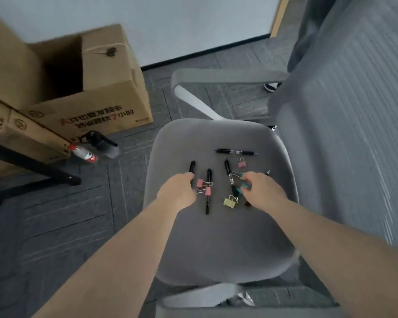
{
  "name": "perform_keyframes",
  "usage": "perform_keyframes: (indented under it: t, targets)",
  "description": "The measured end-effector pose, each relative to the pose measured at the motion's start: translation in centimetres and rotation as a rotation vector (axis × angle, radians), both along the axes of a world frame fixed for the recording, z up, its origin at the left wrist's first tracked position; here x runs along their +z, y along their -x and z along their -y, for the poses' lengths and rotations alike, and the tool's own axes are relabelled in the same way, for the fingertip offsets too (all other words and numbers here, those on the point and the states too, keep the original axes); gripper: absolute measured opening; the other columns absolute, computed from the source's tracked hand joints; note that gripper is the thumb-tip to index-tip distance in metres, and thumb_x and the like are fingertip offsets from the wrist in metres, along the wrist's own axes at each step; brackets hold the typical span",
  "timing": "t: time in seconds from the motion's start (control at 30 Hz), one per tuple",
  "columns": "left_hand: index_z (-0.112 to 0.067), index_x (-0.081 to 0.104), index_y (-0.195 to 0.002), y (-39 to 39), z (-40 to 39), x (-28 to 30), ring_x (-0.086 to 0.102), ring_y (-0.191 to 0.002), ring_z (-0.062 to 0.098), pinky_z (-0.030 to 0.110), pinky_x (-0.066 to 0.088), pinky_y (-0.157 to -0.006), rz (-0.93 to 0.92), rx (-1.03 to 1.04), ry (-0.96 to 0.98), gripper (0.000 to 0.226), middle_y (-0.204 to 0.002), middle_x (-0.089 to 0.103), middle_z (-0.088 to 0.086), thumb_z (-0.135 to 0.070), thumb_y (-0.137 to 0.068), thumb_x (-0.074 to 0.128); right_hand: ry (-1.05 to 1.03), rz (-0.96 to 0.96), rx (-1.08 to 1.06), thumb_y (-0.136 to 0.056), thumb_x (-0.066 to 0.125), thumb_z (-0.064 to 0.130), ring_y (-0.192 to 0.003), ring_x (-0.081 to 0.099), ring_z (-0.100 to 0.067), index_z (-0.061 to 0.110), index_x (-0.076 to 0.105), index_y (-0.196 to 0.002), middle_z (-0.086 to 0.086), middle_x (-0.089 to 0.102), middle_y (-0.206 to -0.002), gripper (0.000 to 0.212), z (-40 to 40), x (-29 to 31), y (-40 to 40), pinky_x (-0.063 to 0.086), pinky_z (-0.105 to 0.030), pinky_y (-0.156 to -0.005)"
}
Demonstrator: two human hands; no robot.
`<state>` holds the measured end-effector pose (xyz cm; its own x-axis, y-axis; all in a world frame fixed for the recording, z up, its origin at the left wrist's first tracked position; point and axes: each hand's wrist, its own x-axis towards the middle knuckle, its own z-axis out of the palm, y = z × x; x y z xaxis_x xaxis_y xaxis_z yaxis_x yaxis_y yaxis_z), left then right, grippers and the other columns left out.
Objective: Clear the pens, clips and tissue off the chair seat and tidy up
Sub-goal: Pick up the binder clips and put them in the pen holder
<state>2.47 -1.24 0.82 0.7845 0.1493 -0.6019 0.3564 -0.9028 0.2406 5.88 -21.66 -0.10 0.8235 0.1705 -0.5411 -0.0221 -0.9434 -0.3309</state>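
Several black pens and binder clips lie on the grey chair seat [216, 244]. My left hand [177, 191] closes around the lower end of a black pen [191, 166] at the seat's left. Beside it lie two pink clips [207, 191] across another black pen [208, 198]. My right hand [262, 191] pinches a green clip [245, 187] next to a third pen [229, 174]. A yellow clip [230, 202], a pink clip [241, 164] and a far pen [236, 152] lie loose. No tissue is in view.
The chair's backrest [354, 134] rises at the right and an armrest [228, 76] spans the far side. Cardboard boxes [90, 88] stand on the carpet at the left, with two bottles [94, 150] and a black table leg [32, 166] beside them.
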Motion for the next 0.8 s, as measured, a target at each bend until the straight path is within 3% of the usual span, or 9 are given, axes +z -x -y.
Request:
perform_keyframes:
  t: [0.13, 0.3, 0.4, 0.57, 0.67, 0.8]
  targets:
    - [-0.016, 0.053, -0.117, -1.5, 1.0, -4.5, 0.057, -0.107, 0.031, 0.041, 0.051, -0.079, 0.059, -0.148, -0.025, 0.031, -0.118, 0.055, 0.005, -0.010, -0.087, 0.052, 0.060, -0.053, 0.075, -0.091, 0.052, 0.019, -0.110, 0.058, -0.032, 0.020, 0.054, -0.124, -0.009, 0.055, -0.125, 0.033, 0.3, -4.4, -1.2, 0.050, -0.039, -0.086]
    - [-0.023, 0.030, -0.142, -2.4, 1.7, -9.0, 0.043, -0.120, 0.031, 0.041, 0.052, -0.083, -0.018, -0.335, -0.080, 0.064, -0.134, 0.039, 0.005, -0.009, -0.087, 0.059, 0.175, -0.053, 0.178, -0.088, 0.052, 0.005, -0.118, 0.046, -0.032, 0.017, 0.051, -0.126, -0.010, 0.045, -0.129, 0.041, -0.2, -8.3, -2.0, 0.048, -0.041, -0.083]
    - [-0.025, 0.023, -0.145, -2.3, 2.4, -10.1, 0.039, -0.118, 0.029, 0.035, 0.049, -0.073, -0.003, -0.427, -0.153, 0.075, -0.135, 0.034, 0.006, -0.006, -0.083, 0.061, 0.222, -0.002, 0.217, -0.085, 0.053, 0.002, -0.117, 0.044, -0.033, 0.017, 0.051, -0.124, -0.012, 0.043, -0.126, 0.042, -0.5, -9.3, -2.2, 0.047, -0.041, -0.080]
    - [-0.018, 0.038, -0.130, -2.3, 2.7, -9.8, 0.044, -0.105, 0.029, 0.033, 0.041, -0.065, 0.012, -0.484, -0.126, 0.047, -0.122, 0.039, 0.008, -0.005, -0.088, 0.052, 0.208, 0.020, 0.284, -0.086, 0.049, 0.001, -0.107, 0.053, -0.033, 0.013, 0.053, -0.119, -0.013, 0.047, -0.120, 0.036, -0.3, -9.4, -2.3, 0.046, -0.039, -0.072]
    - [-0.015, 0.044, -0.119, -2.5, 2.4, -9.8, 0.043, -0.083, 0.026, 0.034, 0.040, -0.061, 0.012, -0.476, -0.082, 0.030, -0.104, 0.038, 0.008, -0.008, -0.090, 0.049, 0.184, 0.011, 0.300, -0.086, 0.051, 0.001, -0.103, 0.055, -0.033, 0.009, 0.050, -0.115, -0.013, 0.047, -0.118, 0.031, -0.1, -9.1, -2.3, 0.047, -0.040, -0.070]
    - [-0.016, 0.043, -0.118, -2.7, 2.6, -9.9, 0.042, -0.066, 0.026, 0.033, 0.036, -0.052, 0.035, -0.434, -0.080, 0.031, -0.092, 0.029, 0.005, -0.007, -0.089, 0.047, 0.141, -0.004, 0.243, -0.087, 0.051, 0.006, -0.102, 0.055, -0.037, 0.009, 0.043, -0.116, -0.013, 0.045, -0.116, 0.030, 0.1, -8.2, -2.4, 0.042, -0.040, -0.068]
